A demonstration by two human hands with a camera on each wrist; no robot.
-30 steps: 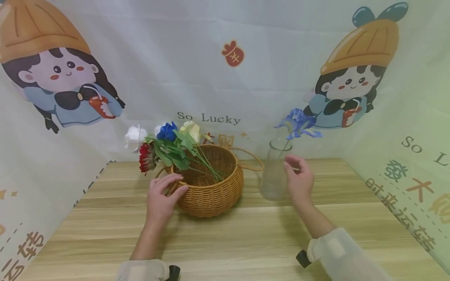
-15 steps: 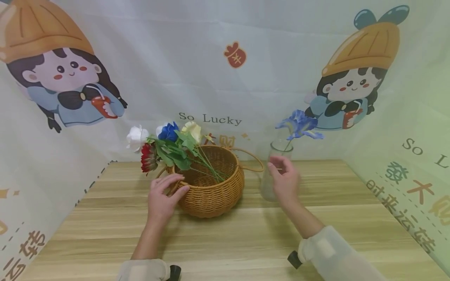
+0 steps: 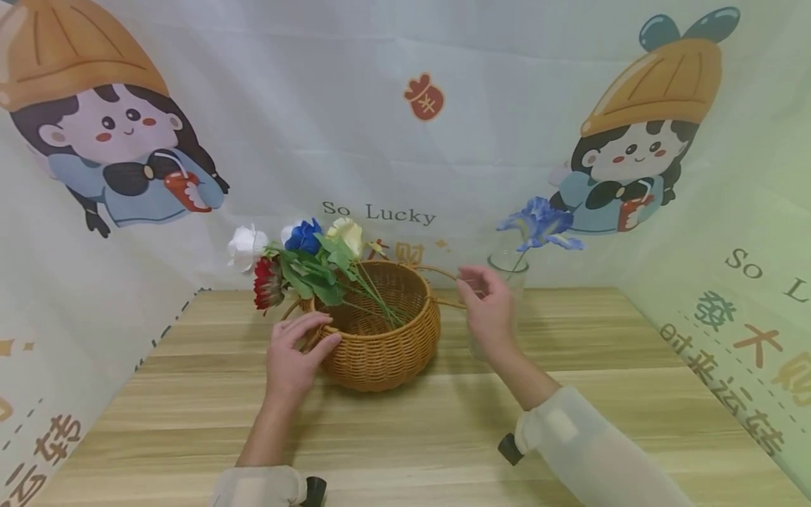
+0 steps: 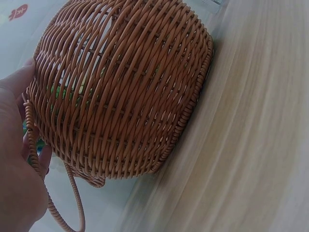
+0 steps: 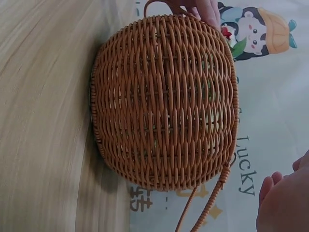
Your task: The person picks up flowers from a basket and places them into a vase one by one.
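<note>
A brown wicker basket point(image 3: 380, 362) stands on the table, its loop handles hanging out to the sides. My left hand point(image 3: 293, 359) grips its left rim, thumb at the front and fingers over the edge; in the left wrist view the thumb lies along the rim of the weave. Inside lean artificial flowers: white roses point(image 3: 247, 246), a blue rose point(image 3: 303, 237), a pale yellow rose point(image 3: 346, 237) and a red bloom point(image 3: 268, 283). My right hand point(image 3: 491, 313), fingers loosely bent and holding nothing, hovers beside the right handle point(image 3: 437, 272). In the right wrist view it shows apart from the weave.
Behind my right hand stands a clear glass vase point(image 3: 516, 282), partly hidden, with a blue-violet iris point(image 3: 540, 224) in it. A printed cloth point(image 3: 355, 127) hangs behind and beside the wooden table point(image 3: 393, 451).
My right hand has moved left from beside the vase, across its front, to the basket's right handle. My left hand and the basket stay in place.
</note>
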